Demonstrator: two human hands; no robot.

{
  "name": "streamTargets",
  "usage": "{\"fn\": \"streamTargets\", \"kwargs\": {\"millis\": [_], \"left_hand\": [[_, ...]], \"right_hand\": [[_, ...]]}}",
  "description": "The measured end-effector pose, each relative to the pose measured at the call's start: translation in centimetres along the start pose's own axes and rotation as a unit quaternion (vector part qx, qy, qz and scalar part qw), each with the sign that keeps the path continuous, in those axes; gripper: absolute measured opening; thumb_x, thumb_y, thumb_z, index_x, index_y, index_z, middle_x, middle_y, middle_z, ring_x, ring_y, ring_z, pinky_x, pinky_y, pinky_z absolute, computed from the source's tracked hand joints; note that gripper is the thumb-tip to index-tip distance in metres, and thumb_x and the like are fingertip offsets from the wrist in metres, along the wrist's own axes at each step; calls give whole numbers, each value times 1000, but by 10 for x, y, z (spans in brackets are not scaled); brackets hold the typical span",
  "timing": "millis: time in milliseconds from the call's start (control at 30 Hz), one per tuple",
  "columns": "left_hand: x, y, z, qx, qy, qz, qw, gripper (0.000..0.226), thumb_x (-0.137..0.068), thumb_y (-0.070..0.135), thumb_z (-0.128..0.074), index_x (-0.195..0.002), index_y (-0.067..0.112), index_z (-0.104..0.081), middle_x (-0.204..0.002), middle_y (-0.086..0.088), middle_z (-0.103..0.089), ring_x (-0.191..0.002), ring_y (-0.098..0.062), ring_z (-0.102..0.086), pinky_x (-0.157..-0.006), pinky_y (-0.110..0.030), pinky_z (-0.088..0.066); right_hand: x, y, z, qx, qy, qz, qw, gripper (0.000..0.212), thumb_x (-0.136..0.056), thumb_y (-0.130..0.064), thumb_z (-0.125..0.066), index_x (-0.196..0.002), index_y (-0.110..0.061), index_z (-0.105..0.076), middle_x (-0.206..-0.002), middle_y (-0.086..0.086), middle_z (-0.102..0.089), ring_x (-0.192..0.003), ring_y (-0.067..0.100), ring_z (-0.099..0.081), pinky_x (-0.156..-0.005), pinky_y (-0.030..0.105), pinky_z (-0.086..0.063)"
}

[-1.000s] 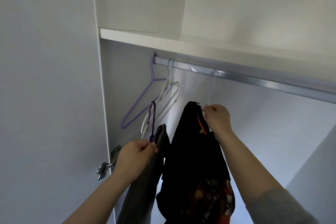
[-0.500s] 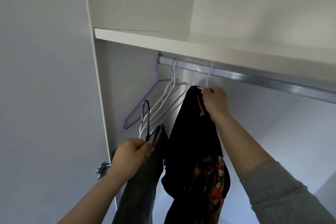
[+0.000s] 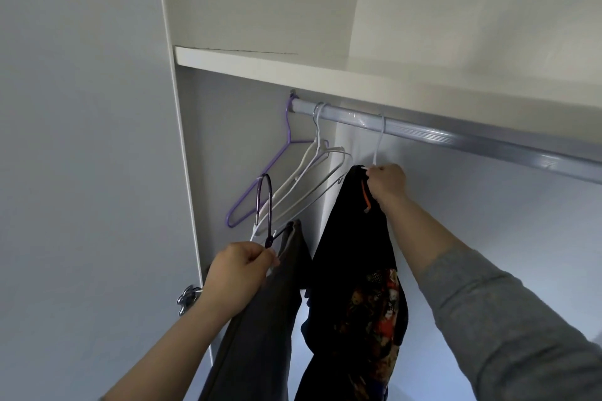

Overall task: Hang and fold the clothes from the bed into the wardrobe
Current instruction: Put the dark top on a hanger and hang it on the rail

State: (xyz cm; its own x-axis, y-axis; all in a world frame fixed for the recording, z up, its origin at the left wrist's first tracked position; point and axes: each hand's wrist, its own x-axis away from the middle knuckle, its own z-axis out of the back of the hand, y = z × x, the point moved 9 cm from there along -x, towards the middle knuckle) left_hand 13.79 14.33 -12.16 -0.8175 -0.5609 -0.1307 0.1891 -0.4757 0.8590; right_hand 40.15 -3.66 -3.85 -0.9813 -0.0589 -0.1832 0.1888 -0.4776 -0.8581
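Note:
A black garment (image 3: 353,247) with a red and orange print low down hangs on a white hanger (image 3: 378,140) whose hook sits over the metal wardrobe rail (image 3: 456,135). My right hand (image 3: 386,181) grips that hanger at its neck, just under the rail. My left hand (image 3: 239,273) holds a dark purple hanger (image 3: 265,205) below the rail, its hook free in the air. A grey garment (image 3: 260,329) hangs down from that hanger.
A purple empty hanger (image 3: 260,172) and white empty hangers (image 3: 312,172) hang at the rail's left end. A white shelf (image 3: 293,67) runs above the rail. The wardrobe's left side panel (image 3: 182,172) carries a metal hinge (image 3: 187,298).
My right hand rose with the black garment and the white hanger's hook now sits over the rail. My left hand lifted the grey garment's hanger slightly.

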Motion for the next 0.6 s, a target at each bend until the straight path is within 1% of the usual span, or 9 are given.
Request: {"fn": "streamTargets", "kwargs": {"millis": [67,133,200,300,333,400,500,567,600], "left_hand": [[-1,0,1,1,-3,-2,1000,29,-96,27,-56,-72,25,-73,-45,8,-55,-40,-3,-48,-60,-27,-47],[-3,-1,3,-2,-3,-2,1000,29,-96,27,-56,-73,24,-73,-44,9,-54,-40,-3,-47,-58,-26,-45],[-6,-2,3,-4,-3,-2,1000,29,-96,27,-56,-74,23,-74,-45,8,-55,-41,-3,-47,-58,-30,-47],[-8,-5,4,-1,-2,5,1000,29,-95,27,-57,-73,22,-74,-50,4,-58,-47,-8,-51,-67,-37,-53],[-9,-5,4,-3,-3,4,1000,29,-95,27,-58,-73,22,-74,-50,5,-57,-47,-8,-51,-67,-37,-53],[-9,-6,5,-4,-7,-1,1000,29,-95,27,-58,-72,22,-74,-47,7,-56,-45,-6,-49,-65,-37,-52],[-9,-9,8,-3,-15,-6,1000,29,-95,26,-57,-72,25,-74,-47,9,-55,-43,-4,-49,-62,-34,-50],[-10,-12,12,-3,-20,-9,1000,29,-95,26,-57,-71,27,-73,-47,12,-56,-44,-2,-51,-62,-29,-46],[-10,-14,14,-3,-23,-8,1000,29,-95,25,-58,-70,27,-73,-47,13,-56,-45,-1,-52,-62,-28,-46]], "right_hand": [[-2,7,-4,-5,-3,1,1000,30,-96,-14,-53,-75,4,-63,-82,19,-59,-83,29,-60,-75,36,-45],[-5,8,-10,-22,-14,0,1000,34,-95,-14,-53,-64,-4,-57,-77,18,-57,-74,26,-56,-67,36,-45],[-6,6,-15,-28,-30,2,999,33,-95,-14,-51,-64,-5,-57,-76,20,-59,-68,26,-56,-62,35,-46],[-3,4,-21,-24,-51,4,998,35,-97,-14,-46,-67,-2,-59,-79,24,-64,-61,28,-57,-68,40,-51],[-2,4,-22,-22,-59,6,998,35,-97,-15,-45,-69,0,-60,-83,27,-66,-64,30,-59,-72,41,-51],[4,3,-21,25,-70,17,997,33,-98,-20,-46,-85,4,-62,-96,27,-67,-85,37,-64,-79,40,-48],[27,-5,-11,145,-50,68,986,39,-95,-30,-54,-117,2,-52,-117,22,-55,-114,38,-54,-89,35,-41],[55,-23,2,137,6,149,979,47,-93,-26,-57,-132,-3,-45,-126,17,-51,-118,34,-49,-97,36,-39],[70,-33,6,101,19,190,976,42,-93,-22,-58,-131,-7,-49,-122,12,-55,-114,28,-52,-96,34,-40]]}}
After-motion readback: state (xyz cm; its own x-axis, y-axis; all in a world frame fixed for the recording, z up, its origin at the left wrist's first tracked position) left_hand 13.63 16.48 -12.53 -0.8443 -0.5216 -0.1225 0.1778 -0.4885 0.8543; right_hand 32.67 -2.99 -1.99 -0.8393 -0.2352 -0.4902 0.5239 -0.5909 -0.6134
